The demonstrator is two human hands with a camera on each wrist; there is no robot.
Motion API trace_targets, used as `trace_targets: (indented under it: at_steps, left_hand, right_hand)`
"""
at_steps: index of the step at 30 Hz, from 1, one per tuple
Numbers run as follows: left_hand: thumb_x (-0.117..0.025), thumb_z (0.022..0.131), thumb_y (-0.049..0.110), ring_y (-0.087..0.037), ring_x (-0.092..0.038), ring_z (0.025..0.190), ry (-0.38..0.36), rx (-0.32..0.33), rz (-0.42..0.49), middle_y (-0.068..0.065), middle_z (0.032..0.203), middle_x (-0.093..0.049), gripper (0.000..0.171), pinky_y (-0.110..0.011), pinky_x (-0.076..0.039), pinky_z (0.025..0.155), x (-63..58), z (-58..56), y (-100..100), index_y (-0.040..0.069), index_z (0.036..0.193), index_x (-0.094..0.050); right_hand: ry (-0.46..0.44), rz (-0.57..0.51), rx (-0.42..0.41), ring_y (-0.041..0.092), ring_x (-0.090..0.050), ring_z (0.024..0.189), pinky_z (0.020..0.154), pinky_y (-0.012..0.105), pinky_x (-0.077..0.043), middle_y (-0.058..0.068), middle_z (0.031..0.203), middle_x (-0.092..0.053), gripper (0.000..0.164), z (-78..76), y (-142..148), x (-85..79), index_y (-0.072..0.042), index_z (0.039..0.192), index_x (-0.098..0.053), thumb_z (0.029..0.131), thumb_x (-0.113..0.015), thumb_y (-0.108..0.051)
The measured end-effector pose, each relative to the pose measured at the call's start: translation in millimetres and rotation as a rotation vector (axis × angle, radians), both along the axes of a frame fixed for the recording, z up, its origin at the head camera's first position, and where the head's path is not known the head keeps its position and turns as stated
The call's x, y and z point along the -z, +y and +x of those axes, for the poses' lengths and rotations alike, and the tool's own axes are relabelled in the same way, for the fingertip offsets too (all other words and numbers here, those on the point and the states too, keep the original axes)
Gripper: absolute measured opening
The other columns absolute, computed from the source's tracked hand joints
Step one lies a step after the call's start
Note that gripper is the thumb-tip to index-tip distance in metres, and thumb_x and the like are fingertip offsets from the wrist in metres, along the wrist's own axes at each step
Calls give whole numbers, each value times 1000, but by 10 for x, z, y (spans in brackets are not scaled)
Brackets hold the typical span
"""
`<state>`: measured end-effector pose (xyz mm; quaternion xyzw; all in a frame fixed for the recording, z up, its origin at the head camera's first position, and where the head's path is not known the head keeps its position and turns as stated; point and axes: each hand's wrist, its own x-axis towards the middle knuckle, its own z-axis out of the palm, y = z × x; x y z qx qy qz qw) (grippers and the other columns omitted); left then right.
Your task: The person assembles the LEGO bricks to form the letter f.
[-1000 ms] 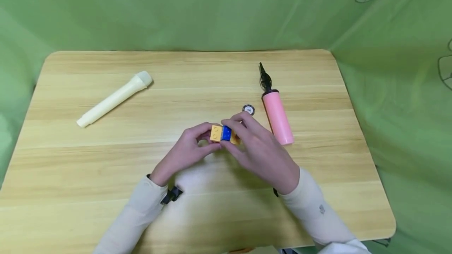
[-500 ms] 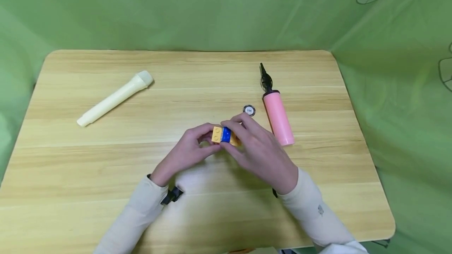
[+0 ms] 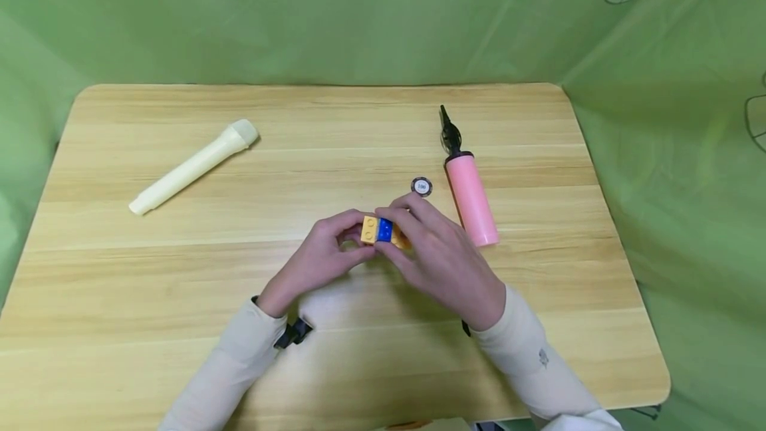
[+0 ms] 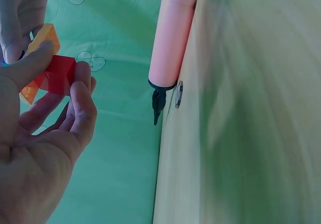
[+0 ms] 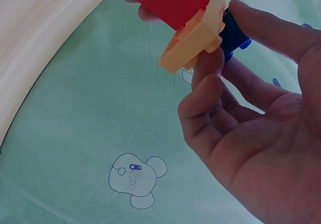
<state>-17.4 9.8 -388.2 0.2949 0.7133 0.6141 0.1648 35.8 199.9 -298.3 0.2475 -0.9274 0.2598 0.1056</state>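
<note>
Toy bricks [image 3: 371, 230], clustered above the wooden table [image 3: 179, 271], look light, stiff and slightly slick to me, best taken by their flat sides, with the left hand [image 3: 326, 245] gripping the red brick [image 4: 61, 75] and the right hand [image 3: 443, 255] pinching the blue brick [image 3: 385, 229].

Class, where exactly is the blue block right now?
In the head view, the blue block is near the picture's centre, pinched by the right hand, just right of the yellow block's two visible studs.
</note>
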Motion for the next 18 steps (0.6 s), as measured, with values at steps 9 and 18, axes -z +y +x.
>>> trace_targets:
  at_steps: [9, 18]
  left_hand:
    - [-76, 85, -5, -17, -65, 94, 53, -28, 19, -10, 111, -67, 36, -30, -57, 85, -13, 36, 21, -4, 119, -66]
    - [-75, 85, -7, -19, -66, 97, 72, -25, 31, -11, 112, -68, 36, -30, -57, 87, -41, 66, 22, -5, 121, -67]
  right_hand:
    - [-25, -4, -2, 15, -54, 81, 67, 25, -50, 5, 103, -59, 38, -1, 24, -4, 2, 117, -67, 84, -82, -11]
    - [-4, 7, -1, 15, -53, 79, 67, 25, -49, 6, 101, -60, 42, 21, 31, -5, 3, 118, -66, 83, -84, -13]
